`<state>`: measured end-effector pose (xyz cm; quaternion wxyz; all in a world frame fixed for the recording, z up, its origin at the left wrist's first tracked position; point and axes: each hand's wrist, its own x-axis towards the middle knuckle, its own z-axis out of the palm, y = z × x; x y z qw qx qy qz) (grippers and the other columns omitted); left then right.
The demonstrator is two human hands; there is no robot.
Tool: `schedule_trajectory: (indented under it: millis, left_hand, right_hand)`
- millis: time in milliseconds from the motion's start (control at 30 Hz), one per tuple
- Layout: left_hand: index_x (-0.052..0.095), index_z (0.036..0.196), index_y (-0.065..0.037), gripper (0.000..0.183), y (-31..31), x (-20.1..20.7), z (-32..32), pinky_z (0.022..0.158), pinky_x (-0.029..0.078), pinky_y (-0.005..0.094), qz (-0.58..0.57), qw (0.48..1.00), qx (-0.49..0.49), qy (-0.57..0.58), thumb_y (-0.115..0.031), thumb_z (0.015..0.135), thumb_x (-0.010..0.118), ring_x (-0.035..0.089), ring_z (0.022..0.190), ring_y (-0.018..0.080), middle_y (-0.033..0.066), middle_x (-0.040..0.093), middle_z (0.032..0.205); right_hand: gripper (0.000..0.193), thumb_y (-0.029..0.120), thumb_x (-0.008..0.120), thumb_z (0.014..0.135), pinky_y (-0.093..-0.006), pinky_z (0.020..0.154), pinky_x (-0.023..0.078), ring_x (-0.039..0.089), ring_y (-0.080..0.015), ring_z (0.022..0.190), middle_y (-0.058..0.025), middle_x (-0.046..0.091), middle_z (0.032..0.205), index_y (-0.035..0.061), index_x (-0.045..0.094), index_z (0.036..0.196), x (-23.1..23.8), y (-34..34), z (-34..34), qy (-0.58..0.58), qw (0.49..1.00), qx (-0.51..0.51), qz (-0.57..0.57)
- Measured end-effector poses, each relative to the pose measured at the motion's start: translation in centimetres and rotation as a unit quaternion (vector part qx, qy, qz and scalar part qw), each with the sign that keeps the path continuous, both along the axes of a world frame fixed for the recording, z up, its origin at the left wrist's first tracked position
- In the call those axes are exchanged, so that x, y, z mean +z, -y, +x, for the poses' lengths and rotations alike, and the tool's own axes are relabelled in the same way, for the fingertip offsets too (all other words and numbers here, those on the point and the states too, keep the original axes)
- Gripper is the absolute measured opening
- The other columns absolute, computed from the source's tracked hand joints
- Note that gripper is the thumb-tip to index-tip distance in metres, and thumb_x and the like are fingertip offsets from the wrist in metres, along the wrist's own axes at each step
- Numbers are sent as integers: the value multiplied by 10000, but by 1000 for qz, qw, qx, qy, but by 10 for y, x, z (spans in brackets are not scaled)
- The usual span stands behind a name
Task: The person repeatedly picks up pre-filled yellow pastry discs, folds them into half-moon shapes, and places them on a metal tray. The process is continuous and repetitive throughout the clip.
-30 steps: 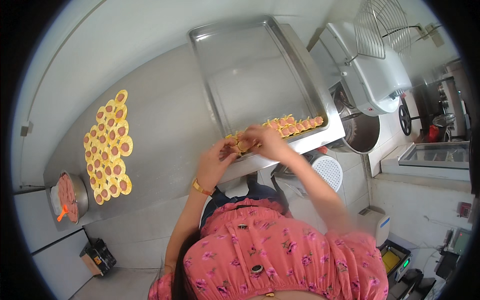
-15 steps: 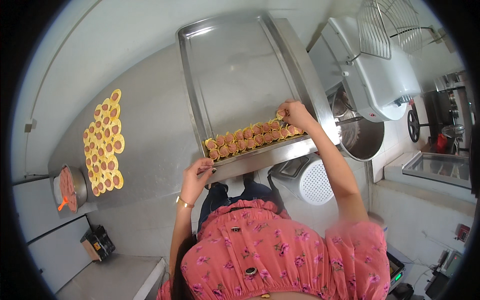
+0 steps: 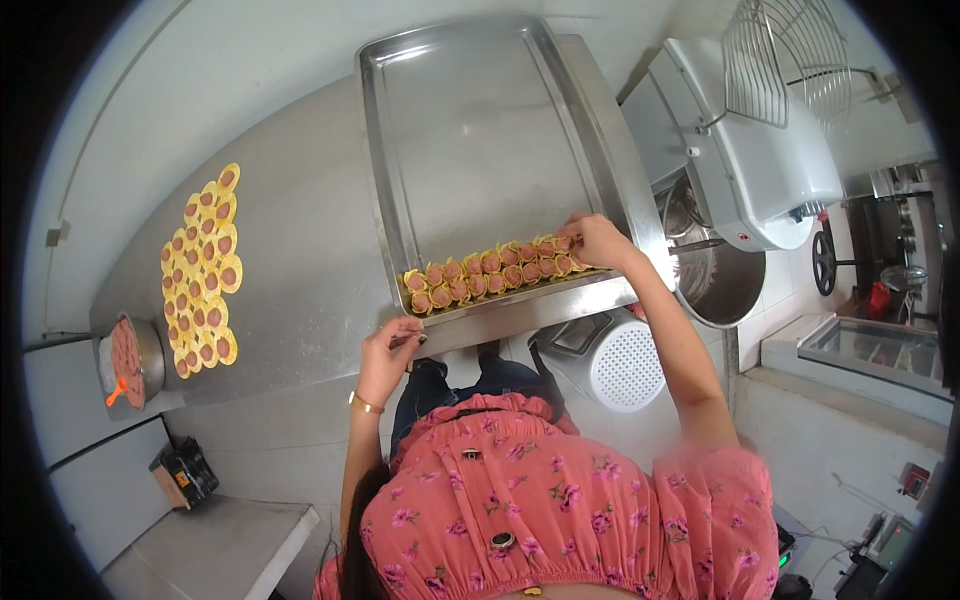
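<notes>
Two rows of small open-topped dumplings [image 3: 488,274], yellow wrappers pleated around pink filling, line the front of a large metal tray [image 3: 460,130]. My right hand [image 3: 598,243] is at the right end of the back row, its fingers closed on a dumpling set against the others. That dumpling is mostly hidden by my fingers. By the tray's front left corner is my left hand [image 3: 388,358], thumb and fingers apart at the edge, with nothing visible between them.
Flat yellow wrappers topped with pink filling [image 3: 205,270] lie on the steel table [image 3: 300,250] at left. Beyond them stands a metal bowl of pink filling [image 3: 140,360] with an orange-handled tool. A mixer [image 3: 745,150] stands at right; a white perforated stool [image 3: 625,365] is below the table.
My right hand has lowered the dumpling toward the right end of the back row. The left hand stays by the tray corner. The view has shifted slightly.
</notes>
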<state>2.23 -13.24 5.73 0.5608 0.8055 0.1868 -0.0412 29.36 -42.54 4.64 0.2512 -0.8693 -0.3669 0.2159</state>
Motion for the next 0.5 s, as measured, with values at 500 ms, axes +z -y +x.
schedule_trajectory:
  millis: [500]
  left_hand:
    - [623, 1056, 0, 222, -18, -7, -22, 809, 523, 265, 5, 999, 47, -4, 51, 841, 605, 639, 926, 119, 59, 685, 986]
  right_hand:
    - [408, 2, 492, 714, -411, 819, 497, 635, -399, 863, -264, 651, 883, 25, 673, 1079, 11, -1, -2, -82, 995, -57, -21]
